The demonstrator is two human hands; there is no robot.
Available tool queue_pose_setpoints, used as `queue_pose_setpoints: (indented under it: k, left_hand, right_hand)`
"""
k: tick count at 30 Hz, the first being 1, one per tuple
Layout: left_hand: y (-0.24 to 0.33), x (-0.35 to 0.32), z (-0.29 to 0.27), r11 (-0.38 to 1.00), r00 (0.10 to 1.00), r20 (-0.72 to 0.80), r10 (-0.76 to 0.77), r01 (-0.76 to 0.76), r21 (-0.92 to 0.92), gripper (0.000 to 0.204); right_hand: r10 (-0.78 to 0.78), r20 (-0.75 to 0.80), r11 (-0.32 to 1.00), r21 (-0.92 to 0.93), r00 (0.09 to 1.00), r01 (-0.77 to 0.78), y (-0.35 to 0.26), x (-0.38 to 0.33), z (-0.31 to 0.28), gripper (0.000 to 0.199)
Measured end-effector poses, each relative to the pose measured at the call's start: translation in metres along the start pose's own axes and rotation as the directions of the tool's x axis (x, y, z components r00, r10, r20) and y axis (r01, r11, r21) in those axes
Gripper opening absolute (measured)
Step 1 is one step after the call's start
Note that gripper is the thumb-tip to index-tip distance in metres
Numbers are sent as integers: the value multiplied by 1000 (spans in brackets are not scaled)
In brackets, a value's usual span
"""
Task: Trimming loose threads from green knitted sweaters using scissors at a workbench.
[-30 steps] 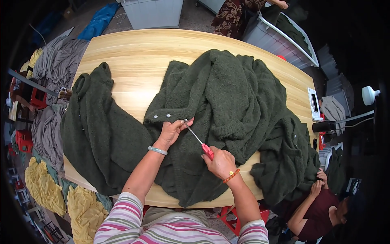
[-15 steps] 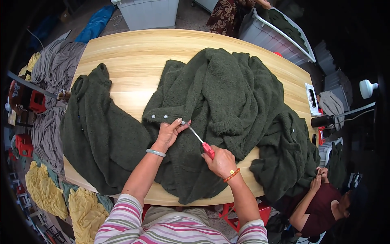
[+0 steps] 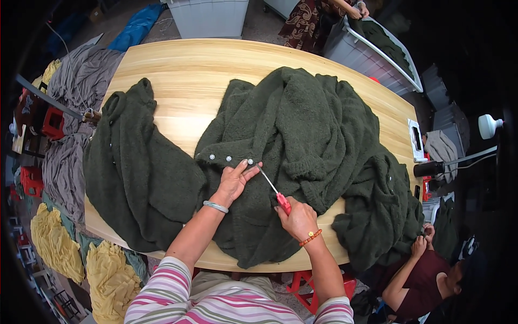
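Observation:
A dark green knitted cardigan [image 3: 302, 119] lies bunched over the middle of the table, with three shiny round buttons [image 3: 229, 159] along one edge. My left hand [image 3: 233, 184] is closed on that edge, its thumb and fingers at the rightmost button. In my right hand [image 3: 299, 218] is a red-handled tool [image 3: 283, 204] with a thin metal shaft. The shaft's tip is at the fabric beside that button and my left fingertips. What exactly the tip touches is too small to tell.
More dark green knitwear lies at the table's left [image 3: 135, 178] and right [image 3: 377, 210]. A co-worker [image 3: 426, 275] handles the right pile. Another person stands by a grey bin [image 3: 372, 51] beyond the table. Grey cloth [image 3: 81, 81] and yellow cloth [image 3: 110, 281] lie at the left.
The whole view has shifted slightly. My left hand still holds the buttoned edge, and the tool stays near the same button. The far person's hands show more over the bin.

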State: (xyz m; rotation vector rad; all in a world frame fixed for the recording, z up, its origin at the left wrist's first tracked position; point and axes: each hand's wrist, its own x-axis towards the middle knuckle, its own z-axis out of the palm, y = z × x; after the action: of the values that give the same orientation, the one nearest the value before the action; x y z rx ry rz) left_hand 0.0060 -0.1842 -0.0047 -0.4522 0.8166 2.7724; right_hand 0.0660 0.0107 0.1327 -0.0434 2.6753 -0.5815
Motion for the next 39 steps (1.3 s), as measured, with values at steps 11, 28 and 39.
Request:
queue_pose_setpoints:
  k: [11,28,39]
  left_hand:
    - [35,12,-57,957,995,-96,36,-62,-283,28]
    - [26,16,-3,997,989,-147,4,-15,-77,20]
    - [-8,-60,32,800,995,88,-38,-23,600,21]
  right_hand:
    - [-94,36,993,69,995,92,-5,-12,8,25]
    - [-71,27,997,32,997,70,-20,3,8,29]
    - [-61,-24,979,195,998,65,23,-12,1,27]
